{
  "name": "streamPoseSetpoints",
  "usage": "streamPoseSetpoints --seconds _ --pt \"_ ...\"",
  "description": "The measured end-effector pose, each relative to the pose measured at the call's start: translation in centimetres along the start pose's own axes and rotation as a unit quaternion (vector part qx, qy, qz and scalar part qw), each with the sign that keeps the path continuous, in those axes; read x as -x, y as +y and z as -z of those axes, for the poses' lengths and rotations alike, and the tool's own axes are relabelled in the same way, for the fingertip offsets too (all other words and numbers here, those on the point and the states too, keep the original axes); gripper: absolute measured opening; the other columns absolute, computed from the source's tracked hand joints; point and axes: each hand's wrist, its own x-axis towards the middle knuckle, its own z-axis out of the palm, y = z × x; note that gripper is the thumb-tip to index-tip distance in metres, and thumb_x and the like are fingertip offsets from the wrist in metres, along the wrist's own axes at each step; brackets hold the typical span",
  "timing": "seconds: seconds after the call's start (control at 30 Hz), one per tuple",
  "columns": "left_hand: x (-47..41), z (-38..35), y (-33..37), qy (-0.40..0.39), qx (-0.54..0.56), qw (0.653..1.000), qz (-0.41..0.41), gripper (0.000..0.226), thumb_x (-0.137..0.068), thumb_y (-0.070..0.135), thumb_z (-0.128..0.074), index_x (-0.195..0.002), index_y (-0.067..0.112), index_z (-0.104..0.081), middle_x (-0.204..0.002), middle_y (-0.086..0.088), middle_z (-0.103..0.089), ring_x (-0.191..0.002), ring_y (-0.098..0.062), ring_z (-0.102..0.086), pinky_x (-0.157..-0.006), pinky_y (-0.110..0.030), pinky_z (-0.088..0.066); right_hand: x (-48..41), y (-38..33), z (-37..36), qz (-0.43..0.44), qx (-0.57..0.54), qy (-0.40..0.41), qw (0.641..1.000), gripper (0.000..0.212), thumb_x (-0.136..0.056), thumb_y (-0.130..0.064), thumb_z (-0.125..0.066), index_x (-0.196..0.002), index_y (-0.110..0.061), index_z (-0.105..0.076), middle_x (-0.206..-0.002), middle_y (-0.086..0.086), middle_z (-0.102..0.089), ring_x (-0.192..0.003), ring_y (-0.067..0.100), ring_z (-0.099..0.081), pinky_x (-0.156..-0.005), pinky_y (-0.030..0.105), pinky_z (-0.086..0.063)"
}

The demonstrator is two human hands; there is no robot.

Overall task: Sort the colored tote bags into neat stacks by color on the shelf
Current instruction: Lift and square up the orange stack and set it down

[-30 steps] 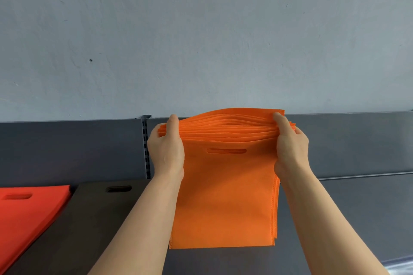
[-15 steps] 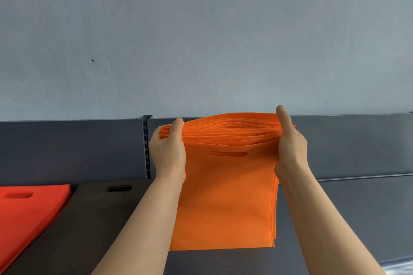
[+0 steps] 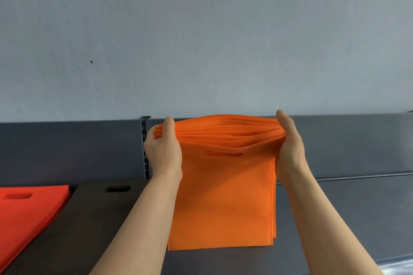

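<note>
A bundle of several orange tote bags [image 3: 223, 203] hangs upright in front of me above the dark grey shelf [image 3: 346, 219]. My left hand [image 3: 164, 152] grips the bundle's top left corner, thumb on the near side. My right hand [image 3: 289, 147] grips the top right corner. The top edges fan apart between my hands, and a cut-out handle slot shows on the nearest bag. A brown stack of tote bags [image 3: 85, 219] lies flat on the shelf to the left. A red stack of tote bags [image 3: 24, 214] lies at the far left.
A grey back panel [image 3: 67, 147] with a slotted upright [image 3: 145, 152] runs behind the shelf, below a pale blue-grey wall [image 3: 201, 40]. Bare shelf surface extends to the right of the orange bundle.
Both hands have shifted their hold slightly along the top corners of the orange bundle, and its top edges have spread a little flatter. The bundle stays at about the same height.
</note>
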Motion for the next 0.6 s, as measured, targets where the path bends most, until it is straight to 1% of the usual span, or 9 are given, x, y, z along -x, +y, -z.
streamPoseSetpoints --seconds 0.1,0.17,0.2,0.27,0.33,0.43,0.47,0.53,0.6 --pt "-0.7 0.3 0.1 0.022 -0.004 1.0 0.012 0.035 -0.092 0.039 -0.052 -0.067 0.018 -0.04 -0.061 0.006 -0.037 -0.058 -0.008 -0.035 -0.058 -0.025 -0.034 0.0 0.0 1.6 0.025 0.011 -0.153 0.988 0.088 -0.063 -0.051 -0.079 -0.128 -0.002 -0.047 -0.125 0.023 -0.058 -0.116 0.034 -0.057 -0.101 0.054 -0.042" --pt "-0.9 0.2 0.2 0.029 -0.003 0.999 0.019 0.035 -0.091 0.04 -0.052 -0.068 0.017 -0.04 -0.062 0.005 -0.036 -0.059 -0.009 -0.034 -0.059 -0.025 -0.034 0.1 0.1 2.2 0.032 0.066 -0.214 0.974 0.085 -0.066 -0.033 -0.082 -0.133 -0.003 -0.039 -0.125 0.021 -0.058 -0.115 0.033 -0.058 -0.096 0.051 -0.047" --pt "-1.0 0.2 0.3 0.032 -0.004 0.999 0.021 0.035 -0.091 0.04 -0.052 -0.068 0.017 -0.04 -0.062 0.005 -0.035 -0.059 -0.009 -0.034 -0.058 -0.025 -0.033 0.1 0.3 2.3 0.042 0.098 -0.224 0.969 0.083 -0.065 -0.025 -0.082 -0.133 -0.008 -0.038 -0.123 0.015 -0.06 -0.113 0.028 -0.06 -0.092 0.044 -0.051" --pt "-1.2 0.0 0.3 0.034 -0.01 0.999 0.022 0.034 -0.09 0.041 -0.052 -0.069 0.017 -0.04 -0.062 0.005 -0.035 -0.06 -0.01 -0.034 -0.058 -0.026 -0.033 0.2 0.4 2.2 0.068 0.174 -0.205 0.961 0.077 -0.067 -0.01 -0.082 -0.129 -0.018 -0.038 -0.116 0.003 -0.064 -0.107 0.015 -0.063 -0.084 0.029 -0.054" --pt "-1.3 -0.1 0.2 0.031 -0.013 0.999 0.023 0.034 -0.09 0.042 -0.053 -0.07 0.017 -0.041 -0.062 0.005 -0.034 -0.06 -0.01 -0.034 -0.058 -0.026 -0.033 0.3 0.4 2.1 0.085 0.21 -0.174 0.958 0.067 -0.072 0.0 -0.077 -0.125 -0.02 -0.041 -0.111 -0.002 -0.065 -0.102 0.01 -0.064 -0.08 0.023 -0.054" --pt "-1.4 -0.2 0.4 -0.005 -0.001 1.0 0.021 0.033 -0.089 0.049 -0.053 -0.074 0.021 -0.046 -0.068 0.009 -0.04 -0.064 -0.006 -0.037 -0.064 -0.024 -0.033 -0.3 0.6 2.0 0.106 0.187 -0.121 0.969 0.051 -0.075 -0.002 -0.075 -0.117 -0.017 -0.051 -0.106 0.0 -0.068 -0.097 0.014 -0.066 -0.081 0.029 -0.055" --pt "-1.2 -0.1 0.4 -0.031 0.01 0.999 0.019 0.029 -0.088 0.054 -0.053 -0.085 0.025 -0.053 -0.08 0.014 -0.046 -0.076 -0.003 -0.042 -0.073 -0.023 -0.035 -0.6 0.7 2.0 0.114 0.179 -0.095 0.972 0.047 -0.074 -0.003 -0.076 -0.114 -0.016 -0.055 -0.104 0.001 -0.07 -0.096 0.015 -0.067 -0.082 0.033 -0.055" --pt "-1.1 0.6 0.2 -0.095 0.04 0.995 -0.004 0.037 -0.085 0.061 -0.052 -0.109 0.033 -0.052 -0.108 0.021 -0.048 -0.106 -0.001 -0.043 -0.094 -0.028 -0.031 -1.1 0.5 2.0 0.122 0.157 -0.06 0.978 0.042 -0.073 -0.004 -0.077 -0.109 -0.015 -0.059 -0.101 0.003 -0.071 -0.094 0.018 -0.068 -0.084 0.04 -0.055" --pt "-1.1 1.5 -0.9 -0.154 0.021 0.987 -0.042 0.034 -0.08 0.05 -0.055 -0.109 0.032 -0.05 -0.112 0.014 -0.056 -0.111 -0.006 -0.052 -0.097 -0.033 -0.038 -1.4 0.1 2.1 0.122 0.134 -0.05 0.982 0.041 -0.073 -0.005 -0.078 -0.109 -0.012 -0.06 -0.101 0.004 -0.071 -0.093 0.02 -0.069 -0.084 0.04 -0.055"
